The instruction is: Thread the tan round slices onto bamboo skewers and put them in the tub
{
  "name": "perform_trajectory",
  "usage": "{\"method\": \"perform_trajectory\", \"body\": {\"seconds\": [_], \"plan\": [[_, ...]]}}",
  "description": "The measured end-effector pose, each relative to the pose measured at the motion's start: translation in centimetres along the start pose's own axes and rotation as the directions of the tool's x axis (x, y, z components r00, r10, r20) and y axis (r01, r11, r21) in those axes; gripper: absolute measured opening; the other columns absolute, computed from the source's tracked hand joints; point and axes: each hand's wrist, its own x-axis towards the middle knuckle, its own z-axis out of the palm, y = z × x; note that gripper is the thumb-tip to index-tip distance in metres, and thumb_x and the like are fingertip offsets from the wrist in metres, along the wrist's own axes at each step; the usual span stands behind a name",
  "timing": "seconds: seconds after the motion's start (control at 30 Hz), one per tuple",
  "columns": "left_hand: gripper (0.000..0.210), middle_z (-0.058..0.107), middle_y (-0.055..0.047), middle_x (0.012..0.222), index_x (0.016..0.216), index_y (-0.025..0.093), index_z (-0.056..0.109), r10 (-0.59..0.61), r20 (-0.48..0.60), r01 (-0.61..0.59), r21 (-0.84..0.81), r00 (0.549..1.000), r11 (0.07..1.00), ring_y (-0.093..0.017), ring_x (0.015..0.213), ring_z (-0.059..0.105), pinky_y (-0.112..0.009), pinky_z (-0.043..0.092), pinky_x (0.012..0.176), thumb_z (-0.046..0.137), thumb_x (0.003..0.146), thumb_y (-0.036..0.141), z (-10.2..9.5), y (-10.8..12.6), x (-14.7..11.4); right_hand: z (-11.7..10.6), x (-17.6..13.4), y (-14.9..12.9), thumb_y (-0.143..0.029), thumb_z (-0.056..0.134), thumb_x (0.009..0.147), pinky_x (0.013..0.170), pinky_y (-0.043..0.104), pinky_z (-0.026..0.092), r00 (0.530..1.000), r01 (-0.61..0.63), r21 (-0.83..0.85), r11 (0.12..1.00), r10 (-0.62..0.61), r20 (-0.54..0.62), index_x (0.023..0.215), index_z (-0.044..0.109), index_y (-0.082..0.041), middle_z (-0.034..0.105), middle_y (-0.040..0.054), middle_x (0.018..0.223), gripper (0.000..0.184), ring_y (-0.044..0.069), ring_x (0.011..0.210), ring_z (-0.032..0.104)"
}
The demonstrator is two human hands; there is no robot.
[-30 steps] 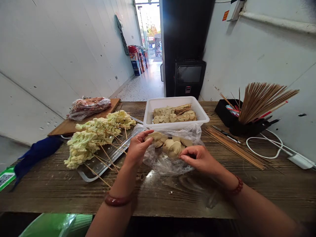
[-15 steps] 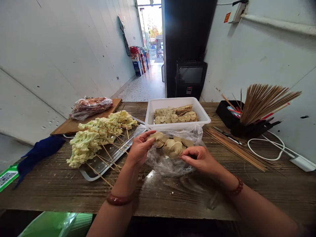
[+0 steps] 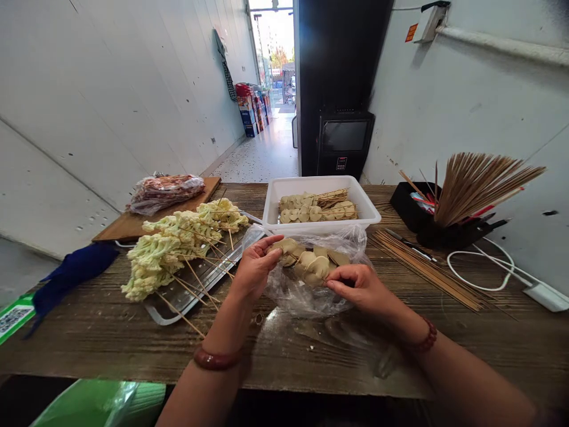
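Above a clear plastic bag (image 3: 306, 302), I hold a skewer of thin, round beige slices (image 3: 313, 268) between both hands. My left hand (image 3: 255, 267) pinches the slices at the far left end between thumb and fingers. At the other end, the thumb and forefinger of my right hand (image 3: 358, 284) close on the skewer, right beside the last slices. More loose slices lie in the bag behind it. Just beyond stands a white plastic tub (image 3: 322, 226) with several finished skewers of the same slices. My fingers partly hide both skewer ends.
At left, cauliflower skewers (image 3: 166, 252) lie on a metal tray (image 3: 166, 317), with a bagged meat-like bundle (image 3: 169, 193) on a wooden board (image 3: 111, 230) behind. On the right lie loose bamboo skewers (image 3: 427, 270), a black holder (image 3: 406, 204) full of skewers, and a white cable (image 3: 471, 284).
Hardly anything differs: the whole view has shifted slightly, and both hands keep the same grip on the skewer and slices.
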Motion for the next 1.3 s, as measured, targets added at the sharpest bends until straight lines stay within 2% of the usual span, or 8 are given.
{"method": "perform_trajectory", "body": {"seconds": [0.33, 0.53, 0.73, 1.0, 1.3], "plan": [[0.041, 0.073, -0.005, 0.083, 0.094, 0.015, 0.075, -0.099, 0.009, 0.1, -0.119, 0.995, 0.988, -0.01, 0.064, 0.06, -0.019, 0.043, 0.056, 0.085, 0.054, 0.019, 0.2, 0.3, 0.0, 0.1, 0.1, 0.5, -0.032, 0.057, 0.087, 0.059, 0.024, 0.043, 1.0, 0.014, 0.02, 1.0, -0.013, -0.012, 0.072, 0.072, -0.014, 0.066, 0.0034, 0.067, 0.027, 0.014, 0.062, 0.056], [0.044, 0.072, -0.004, 0.078, 0.098, 0.014, 0.074, -0.084, 0.009, 0.085, -0.074, 0.996, 0.994, -0.009, 0.063, 0.059, -0.018, 0.04, 0.056, 0.084, 0.055, 0.019, 0.5, -0.1, -0.2, 0.2, 0.1, 0.4, -0.03, 0.057, 0.087, 0.059, 0.024, 0.042, 1.0, 0.007, 0.019, 1.0, -0.007, -0.003, 0.072, 0.071, -0.013, 0.067, 0.0039, 0.068, 0.026, 0.014, 0.063, 0.057], [0.047, 0.06, 0.003, 0.06, 0.101, 0.013, 0.072, 0.02, -0.03, -0.02, 0.002, 0.999, 1.0, -0.007, 0.053, 0.046, -0.019, 0.034, 0.053, 0.082, 0.056, 0.022, 1.1, 0.0, -0.5, 0.6, 0.1, 0.5, -0.029, 0.057, 0.087, 0.059, 0.024, 0.042, 1.0, -0.022, 0.058, 0.998, 0.022, 0.002, 0.073, 0.071, -0.013, 0.068, 0.0029, 0.067, 0.025, 0.014, 0.062, 0.057], [0.047, 0.062, 0.002, 0.067, 0.102, 0.013, 0.071, 0.05, -0.021, -0.048, 0.079, 0.999, 0.996, -0.01, 0.061, 0.051, -0.022, 0.038, 0.059, 0.079, 0.058, 0.025, 1.3, -0.1, -0.6, 1.0, 0.1, 0.5, -0.029, 0.057, 0.086, 0.06, 0.023, 0.042, 0.997, -0.08, 0.096, 0.992, 0.079, 0.004, 0.075, 0.072, -0.013, 0.069, 0.0031, 0.069, 0.024, 0.014, 0.064, 0.058], [0.039, 0.062, 0.0, 0.07, 0.099, 0.012, 0.073, 0.06, -0.064, -0.055, 0.078, 0.996, 0.995, -0.007, 0.055, 0.041, -0.021, 0.028, 0.05, 0.077, 0.063, 0.026, 1.1, 0.1, -0.6, 1.5, 0.1, 1.2, -0.029, 0.059, 0.084, 0.063, 0.026, 0.044, 0.993, -0.113, 0.153, 0.982, 0.118, -0.022, 0.077, 0.072, -0.014, 0.071, 0.0049, 0.074, 0.022, 0.016, 0.067, 0.061]]}}
